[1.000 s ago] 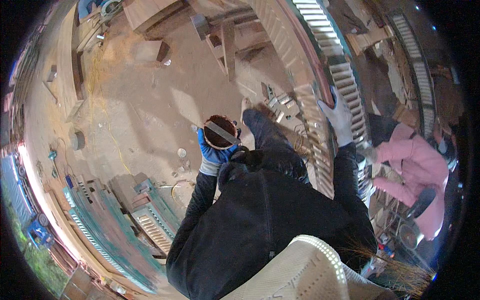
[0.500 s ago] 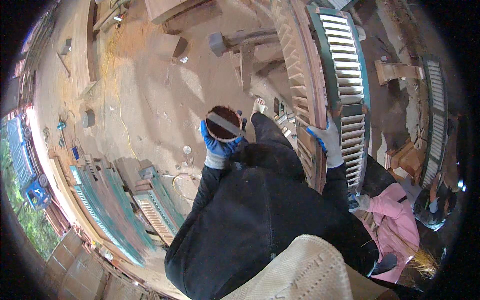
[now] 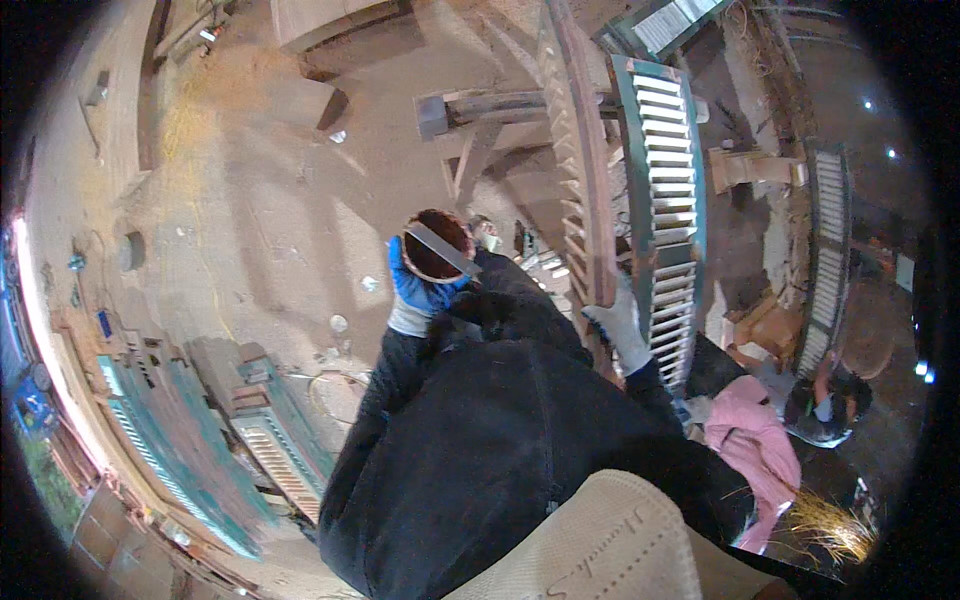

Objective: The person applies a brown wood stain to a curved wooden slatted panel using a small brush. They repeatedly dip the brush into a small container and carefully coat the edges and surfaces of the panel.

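My left hand (image 3: 414, 292), in a blue-and-white work glove, holds a round open container (image 3: 438, 222) from below and the side. Dark brown matter fills its inside, and a flat grey strip (image 3: 440, 248) lies across the mouth. My right hand (image 3: 622, 328), in a similar glove, is closed around the edge of a brown louvered wooden shutter (image 3: 588, 180), which stands nearly edge-on. Just right of that hand is a green-framed shutter (image 3: 637, 150) with pale slats.
A person in a pink top (image 3: 750, 440) is close on my right. Green and brown shutters (image 3: 190, 440) lie stacked at the left. A wooden beam (image 3: 520, 103) with supports lies ahead. Another dark louvered shutter (image 3: 828, 250) stands at far right.
The view has shifted, so most things sit farther left. The brown shutter now appears narrower, more edge-on. My right hand's fingers, stretched out before, now wrap its edge. My left hand still holds the container.
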The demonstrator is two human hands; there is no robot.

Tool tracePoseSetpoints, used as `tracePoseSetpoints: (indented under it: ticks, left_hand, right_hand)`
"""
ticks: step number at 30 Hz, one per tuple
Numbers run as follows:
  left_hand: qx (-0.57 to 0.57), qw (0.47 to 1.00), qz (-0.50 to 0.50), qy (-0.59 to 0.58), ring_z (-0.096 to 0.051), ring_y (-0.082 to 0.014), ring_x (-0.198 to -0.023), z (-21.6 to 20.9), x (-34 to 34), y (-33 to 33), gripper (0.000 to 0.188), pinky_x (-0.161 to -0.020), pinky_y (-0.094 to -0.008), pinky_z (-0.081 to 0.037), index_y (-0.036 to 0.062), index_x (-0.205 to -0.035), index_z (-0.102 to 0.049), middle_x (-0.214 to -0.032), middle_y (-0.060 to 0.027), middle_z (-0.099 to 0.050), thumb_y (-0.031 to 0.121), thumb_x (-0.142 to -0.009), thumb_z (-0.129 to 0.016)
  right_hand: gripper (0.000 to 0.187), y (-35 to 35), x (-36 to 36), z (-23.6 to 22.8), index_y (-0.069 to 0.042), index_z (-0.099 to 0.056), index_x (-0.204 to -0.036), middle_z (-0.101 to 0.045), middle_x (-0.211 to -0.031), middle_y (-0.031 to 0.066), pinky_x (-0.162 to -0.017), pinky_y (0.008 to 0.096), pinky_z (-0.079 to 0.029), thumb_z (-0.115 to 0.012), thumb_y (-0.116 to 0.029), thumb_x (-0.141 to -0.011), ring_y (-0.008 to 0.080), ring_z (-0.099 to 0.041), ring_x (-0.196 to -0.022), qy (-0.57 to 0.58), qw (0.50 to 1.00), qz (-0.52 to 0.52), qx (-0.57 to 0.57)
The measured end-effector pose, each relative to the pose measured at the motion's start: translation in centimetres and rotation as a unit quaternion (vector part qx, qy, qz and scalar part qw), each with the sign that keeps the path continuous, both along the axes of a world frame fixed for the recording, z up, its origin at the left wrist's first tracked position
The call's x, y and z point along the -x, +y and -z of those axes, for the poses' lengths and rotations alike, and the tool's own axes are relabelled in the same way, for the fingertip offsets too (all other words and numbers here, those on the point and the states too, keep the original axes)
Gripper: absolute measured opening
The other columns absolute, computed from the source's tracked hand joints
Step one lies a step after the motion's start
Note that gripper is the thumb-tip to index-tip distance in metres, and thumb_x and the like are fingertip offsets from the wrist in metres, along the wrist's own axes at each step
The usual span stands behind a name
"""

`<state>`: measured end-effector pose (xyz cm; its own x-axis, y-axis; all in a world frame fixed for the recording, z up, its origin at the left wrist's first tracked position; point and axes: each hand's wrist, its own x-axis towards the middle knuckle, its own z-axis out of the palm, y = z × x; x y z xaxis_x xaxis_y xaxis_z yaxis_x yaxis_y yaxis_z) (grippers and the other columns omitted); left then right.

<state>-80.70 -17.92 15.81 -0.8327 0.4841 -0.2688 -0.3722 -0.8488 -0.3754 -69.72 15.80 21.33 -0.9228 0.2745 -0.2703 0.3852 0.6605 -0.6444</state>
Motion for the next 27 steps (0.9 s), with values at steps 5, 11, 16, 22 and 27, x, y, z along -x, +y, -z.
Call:
tracePoseSetpoints:
  ticks: [5, 11, 16, 22, 27]
  left_hand:
    - [0.077, 0.997, 0.011, -0.017, -0.047, -0.0407, -0.133, -0.7, 1.6, -3.4, 0.078, -0.110, -0.0600, -0.041, 0.0141, -0.146, -0.046, -0.147, -0.0178, -0.048, 0.064, -0.088, -0.058]
    - [0.032, 0.998, 0.021, -0.048, -0.044, -0.0429, -0.133, -0.6, 3.4, -5.1, 0.076, -0.105, -0.0655, -0.042, 0.0187, -0.142, -0.050, -0.146, -0.0168, -0.047, 0.063, -0.082, -0.067]
    - [0.155, 0.985, 0.022, -0.074, -0.046, -0.0412, -0.130, -2.3, 4.6, -4.2, 0.077, -0.110, -0.0608, -0.039, 0.0173, -0.140, -0.050, -0.143, -0.0183, -0.047, 0.064, -0.081, -0.067]
    - [0.179, 0.981, 0.065, -0.042, -0.052, -0.0439, -0.123, -0.8, 5.7, -3.7, 0.086, -0.107, -0.0606, -0.042, 0.0094, -0.142, -0.046, -0.138, -0.0234, -0.052, 0.070, -0.083, -0.060]
    - [0.120, 0.989, 0.085, 0.004, -0.051, -0.0493, -0.124, -1.0, 6.3, -4.8, 0.091, -0.105, -0.0635, -0.043, 0.0077, -0.146, -0.041, -0.140, -0.0284, -0.050, 0.074, -0.084, -0.055]
  right_hand:
    - [0.081, -2.7, 0.6, -3.4, -0.001, -0.048, -0.139, -0.066, -0.115, 0.0217, -0.093, 0.0426, -0.050, -0.081, -0.018, -0.066, 0.0339, -0.065, -0.105, -0.119, 0.993, 0.015, 0.007]
    - [0.082, -1.3, 0.6, -1.5, -0.002, -0.051, -0.137, -0.066, -0.118, 0.0194, -0.093, 0.0411, -0.050, -0.085, -0.025, -0.067, 0.0334, -0.064, -0.109, -0.230, 0.963, 0.053, 0.134]
    - [0.082, -3.2, -0.1, -1.7, -0.005, -0.048, -0.141, -0.065, -0.121, 0.0217, -0.095, 0.0439, -0.049, -0.083, -0.031, -0.070, 0.0358, -0.064, -0.112, -0.201, 0.979, 0.028, 0.034]
    - [0.094, -5.4, 0.8, -3.7, -0.009, -0.036, -0.152, -0.055, -0.138, 0.0240, -0.103, 0.0455, -0.045, -0.080, -0.040, -0.074, 0.0382, -0.056, -0.125, -0.195, 0.973, 0.008, -0.120]
    - [0.097, -6.1, 2.7, -5.4, -0.012, -0.032, -0.155, -0.049, -0.145, 0.0225, -0.109, 0.0450, -0.041, -0.078, -0.048, -0.077, 0.0371, -0.048, -0.134, -0.143, 0.984, -0.001, -0.107]
